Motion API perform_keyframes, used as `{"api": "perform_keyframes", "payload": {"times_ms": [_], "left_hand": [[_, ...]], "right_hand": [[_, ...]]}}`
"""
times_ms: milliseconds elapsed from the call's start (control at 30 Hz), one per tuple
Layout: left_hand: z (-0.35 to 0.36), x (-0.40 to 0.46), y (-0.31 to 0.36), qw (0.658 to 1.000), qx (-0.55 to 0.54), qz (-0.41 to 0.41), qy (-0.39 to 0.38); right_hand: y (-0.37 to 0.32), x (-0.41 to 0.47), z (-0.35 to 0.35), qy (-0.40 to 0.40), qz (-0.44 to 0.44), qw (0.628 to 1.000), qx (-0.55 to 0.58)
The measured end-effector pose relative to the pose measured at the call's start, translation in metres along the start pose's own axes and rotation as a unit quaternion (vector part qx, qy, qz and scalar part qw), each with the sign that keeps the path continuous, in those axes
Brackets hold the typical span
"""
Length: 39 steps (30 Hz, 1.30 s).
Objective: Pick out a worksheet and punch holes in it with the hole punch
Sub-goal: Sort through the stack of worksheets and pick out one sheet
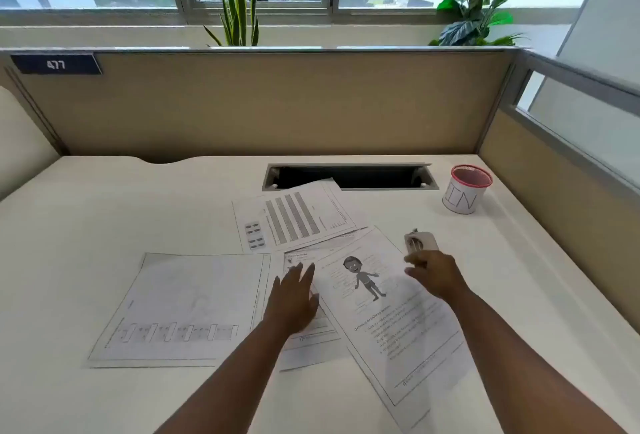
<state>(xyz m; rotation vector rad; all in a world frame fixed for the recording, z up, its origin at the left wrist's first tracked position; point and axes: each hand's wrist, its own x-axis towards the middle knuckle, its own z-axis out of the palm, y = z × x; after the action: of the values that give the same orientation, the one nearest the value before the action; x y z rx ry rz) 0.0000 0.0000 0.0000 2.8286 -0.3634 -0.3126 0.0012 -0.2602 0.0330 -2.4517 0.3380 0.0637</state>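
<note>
Several printed worksheets lie spread on the white desk (104,219). One with a cartoon child figure (384,316) lies tilted in front of me, over another sheet. My left hand (294,298) rests flat with fingers spread on the sheets at its left edge. A white hole punch (420,241) sits just past the figure sheet's far right corner. My right hand (434,276) hovers over that corner, fingers curled toward the punch's near end; whether they touch it is unclear. A sheet with grey bars (298,219) lies farther back, and a larger sheet (187,305) lies to the left.
A white mesh cup (465,191) with a red rim, lettered "IN", stands at the back right. A dark cable slot (374,175) opens in the desk behind the papers. Beige partition walls enclose the desk at the back and right.
</note>
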Motion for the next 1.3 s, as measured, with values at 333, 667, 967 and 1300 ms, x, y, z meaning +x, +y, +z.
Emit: {"api": "perform_keyframes", "payload": {"times_ms": [333, 667, 967, 1300], "left_hand": [[0.043, -0.013, -0.001, 0.999, 0.038, -0.003, -0.036], [0.044, -0.016, -0.004, 0.999, -0.033, -0.003, 0.004], [0.034, -0.011, -0.002, 0.959, -0.257, -0.049, 0.11], [-0.005, -0.027, -0.069, 0.631, -0.316, -0.582, 0.404]], "right_hand": [[0.019, -0.013, 0.019, -0.004, 0.156, 0.984, -0.083], [0.011, -0.01, 0.016, 0.025, 0.21, 0.972, -0.102], [-0.035, 0.011, -0.035, 0.049, 0.1, 0.994, -0.009], [-0.053, 0.024, -0.019, 0.036, 0.104, 0.975, 0.195]]}}
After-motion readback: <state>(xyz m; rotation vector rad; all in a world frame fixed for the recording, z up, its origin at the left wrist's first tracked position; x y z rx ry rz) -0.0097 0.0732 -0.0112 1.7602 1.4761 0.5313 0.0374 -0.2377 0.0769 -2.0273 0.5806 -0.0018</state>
